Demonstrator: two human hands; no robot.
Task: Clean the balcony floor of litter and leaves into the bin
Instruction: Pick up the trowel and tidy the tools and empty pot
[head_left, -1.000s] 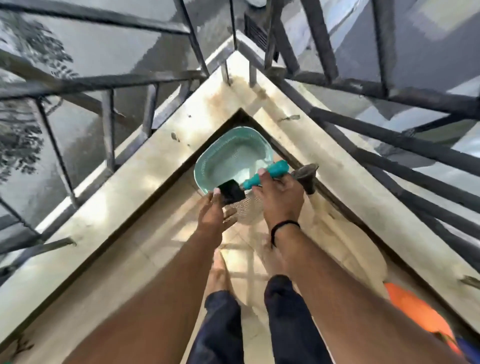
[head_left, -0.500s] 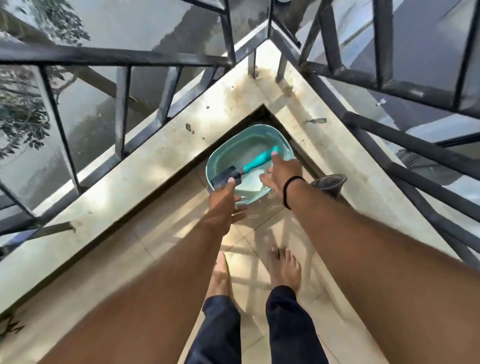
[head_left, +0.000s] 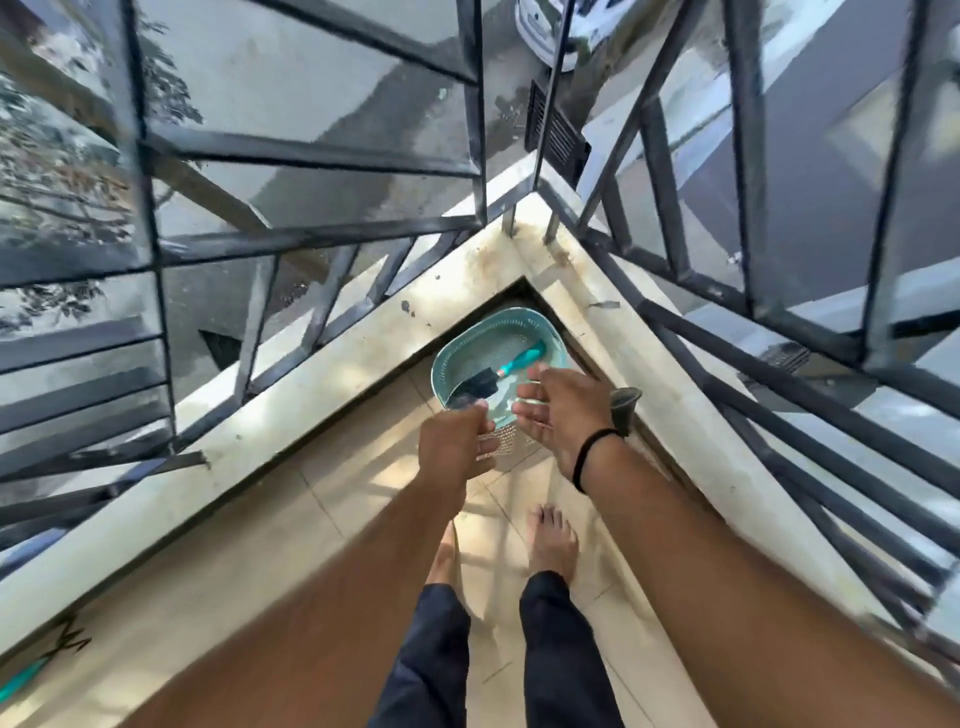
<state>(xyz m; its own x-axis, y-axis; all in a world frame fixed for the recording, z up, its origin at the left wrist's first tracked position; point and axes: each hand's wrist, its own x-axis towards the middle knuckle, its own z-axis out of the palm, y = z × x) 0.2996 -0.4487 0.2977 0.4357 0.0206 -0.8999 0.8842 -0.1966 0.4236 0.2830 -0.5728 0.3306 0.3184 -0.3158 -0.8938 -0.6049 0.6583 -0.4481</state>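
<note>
The tiled balcony floor (head_left: 363, 499) carries a teal bin (head_left: 519, 327) in its corner.

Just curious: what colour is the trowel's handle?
Teal, on the trowel in the bin; head view.

Bin (head_left: 519, 332): teal plastic, perforated walls, looking matt.
Trowel (head_left: 498, 371): black blade, seemingly metal; teal handle, looking like smooth plastic.
Railing (head_left: 317, 239): dark painted metal bars, showing a dull sheen.
Ledge (head_left: 291, 410): pale stone or concrete, showing stains and rough patches.
Floor (head_left: 363, 483): smooth beige tiles, catching sunlight.
Wristband (head_left: 587, 457): black, matt.
</note>
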